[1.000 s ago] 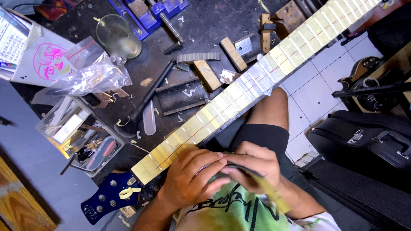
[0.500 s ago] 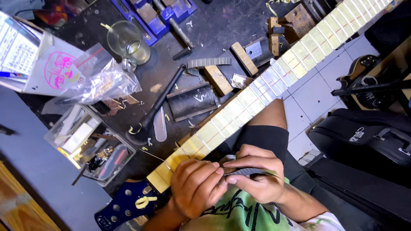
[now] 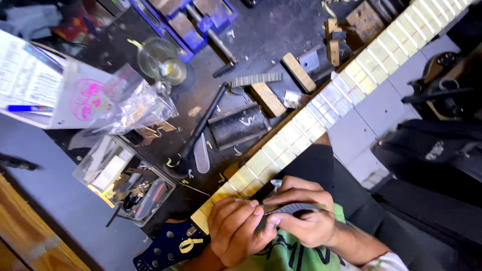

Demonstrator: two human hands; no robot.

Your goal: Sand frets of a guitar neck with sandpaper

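A guitar neck [image 3: 321,108] with a taped, pale fretboard runs diagonally from the blue headstock [image 3: 168,248] at the bottom to the top right. My left hand [image 3: 236,228] and my right hand [image 3: 306,213] meet just below the neck's low frets. Both pinch a thin, dark, slightly curved strip [image 3: 296,207] between their fingertips, the left at its left end, the right along its middle. The strip lies close to the fretboard edge.
The dark workbench [image 3: 261,30] carries wooden blocks [image 3: 268,98], a black bar tool [image 3: 203,125], a blue vise [image 3: 183,20], a glass dish [image 3: 160,60], plastic bags [image 3: 133,108] and a clear parts box [image 3: 123,178]. Dark guitar cases [image 3: 437,165] lie on the tiled floor at right.
The view has shifted, so the bench sits lower in the frame. My hands stay together on the strip, and have come closer to the low frets.
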